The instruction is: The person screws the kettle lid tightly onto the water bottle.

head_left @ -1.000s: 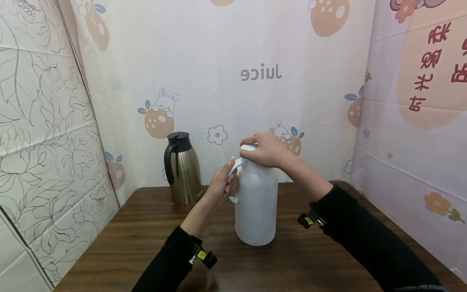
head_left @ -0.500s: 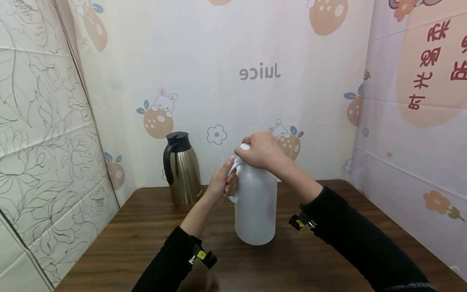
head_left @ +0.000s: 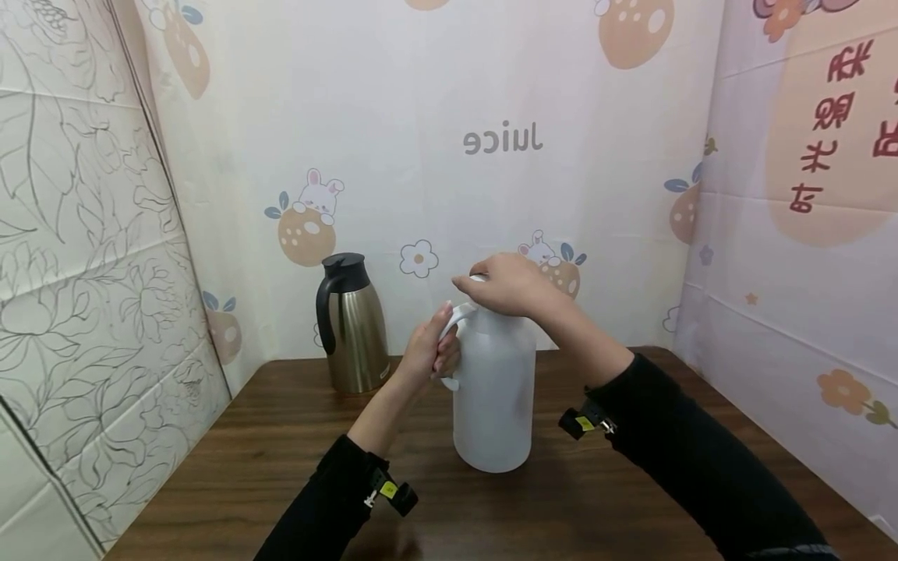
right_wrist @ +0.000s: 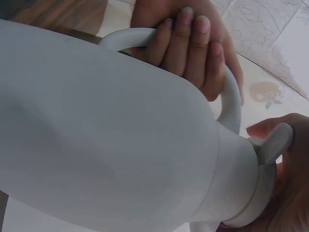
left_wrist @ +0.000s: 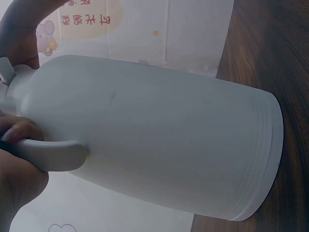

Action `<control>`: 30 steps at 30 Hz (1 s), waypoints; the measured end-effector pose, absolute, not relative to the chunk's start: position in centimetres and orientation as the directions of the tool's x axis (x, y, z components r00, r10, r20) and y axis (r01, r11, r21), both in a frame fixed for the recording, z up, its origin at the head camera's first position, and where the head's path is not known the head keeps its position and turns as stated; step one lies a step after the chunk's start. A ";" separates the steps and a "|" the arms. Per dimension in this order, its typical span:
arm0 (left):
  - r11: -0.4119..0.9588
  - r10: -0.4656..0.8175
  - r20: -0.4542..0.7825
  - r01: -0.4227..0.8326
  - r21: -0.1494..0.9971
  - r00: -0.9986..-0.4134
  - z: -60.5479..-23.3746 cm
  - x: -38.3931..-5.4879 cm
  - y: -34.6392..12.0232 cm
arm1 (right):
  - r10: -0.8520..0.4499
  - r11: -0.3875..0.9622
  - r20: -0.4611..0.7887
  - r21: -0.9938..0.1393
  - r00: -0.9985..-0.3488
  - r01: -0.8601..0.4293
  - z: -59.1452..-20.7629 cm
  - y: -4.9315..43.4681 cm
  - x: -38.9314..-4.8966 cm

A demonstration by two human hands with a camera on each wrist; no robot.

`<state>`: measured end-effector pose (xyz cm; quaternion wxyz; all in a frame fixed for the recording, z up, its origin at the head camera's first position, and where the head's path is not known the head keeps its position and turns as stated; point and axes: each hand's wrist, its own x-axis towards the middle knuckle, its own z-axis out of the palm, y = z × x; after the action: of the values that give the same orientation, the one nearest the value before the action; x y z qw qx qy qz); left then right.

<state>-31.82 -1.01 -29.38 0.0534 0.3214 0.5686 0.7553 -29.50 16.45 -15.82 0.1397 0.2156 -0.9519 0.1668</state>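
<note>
A white vacuum jug (head_left: 493, 397) stands upright on the wooden table, slightly right of centre in the head view. My left hand (head_left: 429, 351) grips its curved handle (left_wrist: 60, 155), with the fingers wrapped through the loop and the thumb up along the top. Over the jug's mouth, my right hand (head_left: 508, 284) holds the lid (right_wrist: 265, 191) from above, its thumb reaching across toward the handle side. In the right wrist view a small white tab (right_wrist: 277, 142) sticks out at the lid, beside that hand. The palm hides most of the lid in the head view.
A gold-coloured steel vacuum jug (head_left: 356, 335) with a black top and handle stands at the back left of the brown table (head_left: 281, 460). Printed cloth walls (head_left: 393, 101) close in the back and sides. Both sleeves carry small wrist cameras.
My right hand has turned on the lid; its thumb now points further left and its wrist sits a little further left. The left hand and the white jug stay in place.
</note>
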 end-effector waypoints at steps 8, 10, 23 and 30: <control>-0.348 0.448 0.442 0.304 0.887 -0.777 -29.4 -31.7 -1.1 | -0.413 0.821 0.319 -0.274 -0.853 -0.500 -15.2 17.9 -29.9; -0.349 0.450 0.444 0.306 0.886 -0.775 -29.4 -31.7 -1.1 | -0.436 0.796 0.366 -0.268 -0.822 -0.542 -15.4 18.5 -30.3; -0.354 0.447 0.444 0.302 0.885 -0.777 -29.5 -31.8 -1.1 | -0.673 0.445 0.599 -0.140 -0.434 -0.885 -17.5 20.9 -33.2; -0.352 0.446 0.453 0.314 0.882 -0.772 -29.5 -31.8 -1.0 | -0.623 0.392 0.659 -0.204 -0.422 -0.897 -18.8 20.6 -34.2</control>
<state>-31.83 -1.00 -29.49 0.0439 0.3348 0.5676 0.7508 -34.16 20.57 -18.76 0.2480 0.4771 -0.7965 0.2766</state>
